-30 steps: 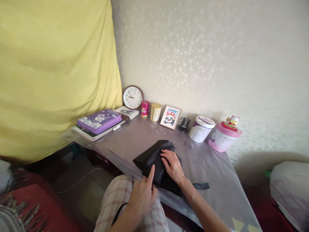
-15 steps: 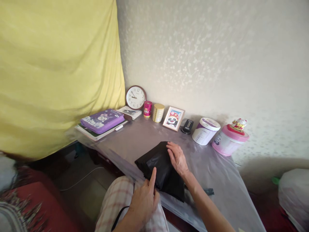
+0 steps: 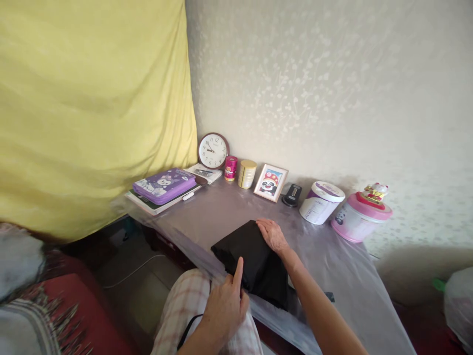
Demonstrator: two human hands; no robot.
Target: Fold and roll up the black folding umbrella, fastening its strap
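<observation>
A piece of thin, slightly glossy black fabric (image 3: 246, 251), bag-like and folded over, lies near the table's front edge. I cannot make out what exactly it is. My left hand (image 3: 228, 301) grips its near edge, index finger stretched out along the fabric and the other fingers curled in. On its far right corner rests my right hand (image 3: 272, 234), palm down, fingers laid flat and close together. A small dark object (image 3: 329, 297) lies on the table beyond my right forearm, partly hidden by it.
The table (image 3: 354, 291) has a clear plastic cover. Along the wall stand a clock (image 3: 213, 150), a pink can (image 3: 231, 168), a cream tin (image 3: 247, 174), a panda picture frame (image 3: 271, 183), a black stand (image 3: 291, 195) and two tubs. A purple case (image 3: 164, 186) lies on books at left.
The view has shifted slightly, so the tabletop things sit further right. My right hand's fingers lie flatter and closer together on the fabric. My left hand keeps its grip.
</observation>
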